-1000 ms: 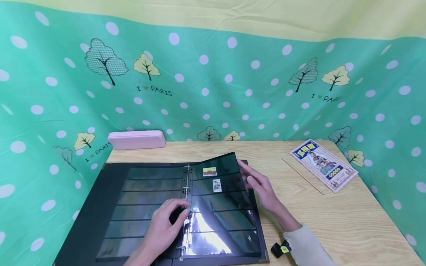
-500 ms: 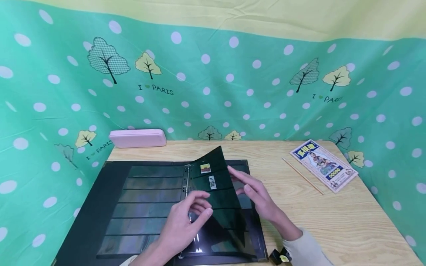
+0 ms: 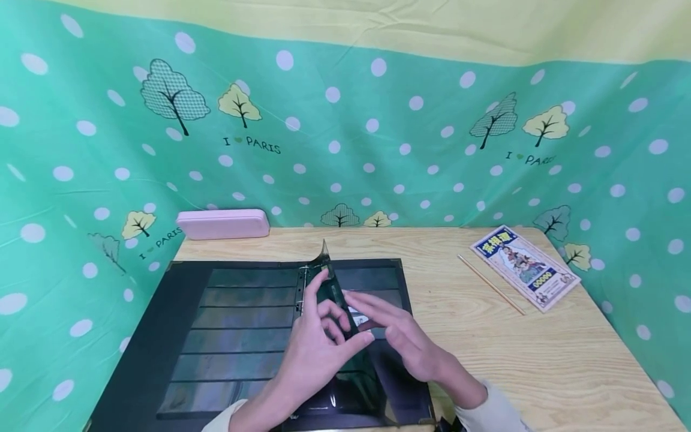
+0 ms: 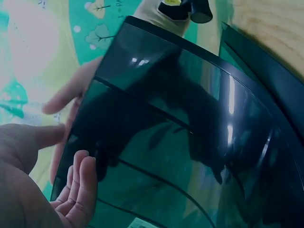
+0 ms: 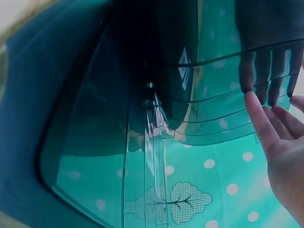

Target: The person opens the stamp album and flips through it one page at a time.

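A black stamp album (image 3: 227, 342) lies spread on the table, its metal ring spine (image 3: 300, 294) down the middle. One dark pocket page (image 3: 333, 291) stands raised from the right side, bowed along its length. My right hand (image 3: 412, 345) has its straight fingertips against the page's right-facing side, mirrored in the glossy surface in the right wrist view. On the other side is my left hand (image 3: 318, 354), fingers bent loosely near the page and thumb stretched towards its free edge. A pale stamp (image 5: 184, 69) shows in the right wrist view. Another stamp (image 3: 357, 316) shows between the hands.
A pink case (image 3: 223, 224) stands at the back left of the wooden table (image 3: 561, 366). To the right lie a thin wooden stick (image 3: 491, 285) and a colourful printed booklet (image 3: 526, 268). A green dotted curtain (image 3: 388, 174) hangs behind the table.
The page has swung up and leftwards from lying nearly flat, pushed by my right hand. My left hand has left the ring spine and moved right, up to the page.
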`<state>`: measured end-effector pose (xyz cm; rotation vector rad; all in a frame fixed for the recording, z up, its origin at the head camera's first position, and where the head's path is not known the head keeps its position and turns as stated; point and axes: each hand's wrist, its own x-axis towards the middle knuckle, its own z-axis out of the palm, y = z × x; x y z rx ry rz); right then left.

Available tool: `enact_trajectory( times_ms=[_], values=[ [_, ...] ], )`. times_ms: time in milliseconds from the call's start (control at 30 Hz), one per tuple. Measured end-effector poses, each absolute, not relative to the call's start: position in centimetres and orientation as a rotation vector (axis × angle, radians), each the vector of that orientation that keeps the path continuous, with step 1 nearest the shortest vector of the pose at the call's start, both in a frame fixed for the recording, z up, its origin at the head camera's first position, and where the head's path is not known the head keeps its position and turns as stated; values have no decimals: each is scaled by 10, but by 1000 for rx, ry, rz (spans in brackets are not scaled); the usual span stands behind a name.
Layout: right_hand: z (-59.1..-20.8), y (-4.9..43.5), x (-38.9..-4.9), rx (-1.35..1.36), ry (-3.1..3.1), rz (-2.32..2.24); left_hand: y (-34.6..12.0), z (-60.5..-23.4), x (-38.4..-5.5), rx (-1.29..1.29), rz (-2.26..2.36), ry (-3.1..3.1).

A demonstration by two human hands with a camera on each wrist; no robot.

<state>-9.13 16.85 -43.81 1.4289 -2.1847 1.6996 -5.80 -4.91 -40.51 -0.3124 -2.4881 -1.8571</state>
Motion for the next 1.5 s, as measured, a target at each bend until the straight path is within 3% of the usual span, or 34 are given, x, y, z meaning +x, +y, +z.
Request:
enact_trajectory(
  times_ms=[300,533,700,867,1233,1500],
  values=[
    [-440,162,-96,1485,-2097,1721,-59,-403,-56,-357,-1706,-2542],
    [-456,169,-111,1159,-2324,1648,-76,-389,-56,-326,-1642,-2554],
    [-466,185,-122,1012,-2764,1263,-90,-376,-59,-310,-1674,-2476],
    [-478,197,-128,1032,-2940,959,-107,-363,-67,-282,-1615,-2473],
    [-494,207,-131,952,-3076,897,-168,-336,-95,-248,-1382,-2644],
    [-496,209,-131,949,-3060,870,-196,-335,-96,-283,-1293,-2715]
  ],
)
